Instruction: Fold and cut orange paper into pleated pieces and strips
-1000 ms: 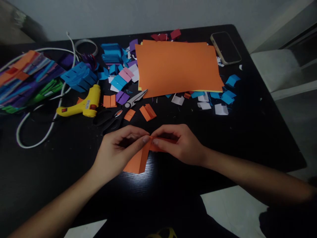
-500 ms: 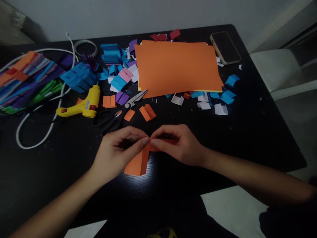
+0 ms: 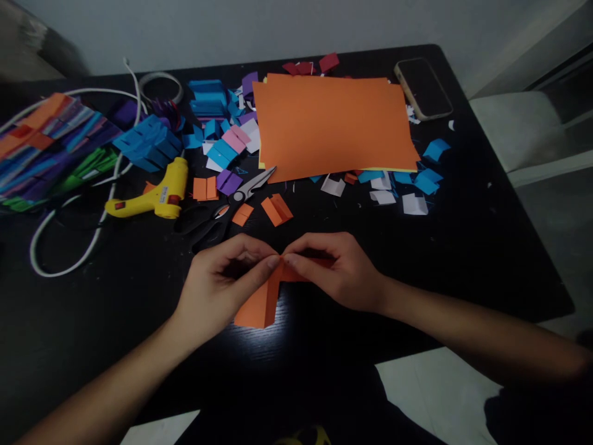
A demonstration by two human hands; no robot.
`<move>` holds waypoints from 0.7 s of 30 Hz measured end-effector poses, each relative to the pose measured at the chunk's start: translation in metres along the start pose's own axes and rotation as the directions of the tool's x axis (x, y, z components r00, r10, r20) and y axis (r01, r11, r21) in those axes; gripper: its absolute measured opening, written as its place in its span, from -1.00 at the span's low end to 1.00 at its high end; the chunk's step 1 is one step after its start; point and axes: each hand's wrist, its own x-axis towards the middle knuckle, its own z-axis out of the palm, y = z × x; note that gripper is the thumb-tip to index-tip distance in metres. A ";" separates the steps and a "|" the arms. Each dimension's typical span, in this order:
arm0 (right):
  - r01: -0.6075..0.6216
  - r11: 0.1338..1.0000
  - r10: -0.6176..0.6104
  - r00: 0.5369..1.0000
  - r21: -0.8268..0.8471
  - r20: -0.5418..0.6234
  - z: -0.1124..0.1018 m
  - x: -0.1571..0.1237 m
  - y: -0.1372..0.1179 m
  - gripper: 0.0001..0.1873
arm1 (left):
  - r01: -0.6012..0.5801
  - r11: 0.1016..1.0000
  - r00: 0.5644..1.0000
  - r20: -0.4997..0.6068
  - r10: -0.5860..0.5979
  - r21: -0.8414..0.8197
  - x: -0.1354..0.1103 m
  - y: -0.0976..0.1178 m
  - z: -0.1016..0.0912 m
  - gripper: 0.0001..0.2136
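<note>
A folded orange paper strip point(image 3: 262, 304) lies on the black table point(image 3: 139, 321) in front of me, bent into an L. My left hand point(image 3: 217, 290) pinches it at the fold with thumb and forefinger. My right hand point(image 3: 333, 267) pinches the other arm of the strip, fingertips meeting the left hand's. Much of the strip is hidden under both hands.
Beyond my hands lie black-handled scissors point(image 3: 222, 213), small orange folded pieces point(image 3: 277, 209), a yellow glue gun point(image 3: 152, 193) with a white cable point(image 3: 60, 247), a large orange sheet point(image 3: 331, 127), blue, purple and white paper scraps point(image 3: 222, 142), a phone point(image 3: 421, 88) and a multicoloured paper pile point(image 3: 50, 145).
Both hands stay almost still on the orange strip; the fingertips shift slightly along the fold.
</note>
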 end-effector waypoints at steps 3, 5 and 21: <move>-0.008 1.000 0.008 1.000 0.004 -0.003 0.000 0.000 0.000 -0.85 | 0.000 1.000 1.000 -0.020 -0.001 -0.015 0.000 -0.001 0.002 -0.96; -0.020 1.000 0.020 1.000 0.007 -0.008 0.000 0.000 0.000 -0.84 | -0.007 1.000 0.999 -0.038 0.006 -0.026 0.000 -0.002 0.003 -0.97; -0.056 0.998 0.056 0.998 0.028 -0.021 0.002 0.002 0.002 -0.87 | -0.004 0.999 0.996 -0.088 0.000 -0.047 -0.001 -0.006 0.007 -0.96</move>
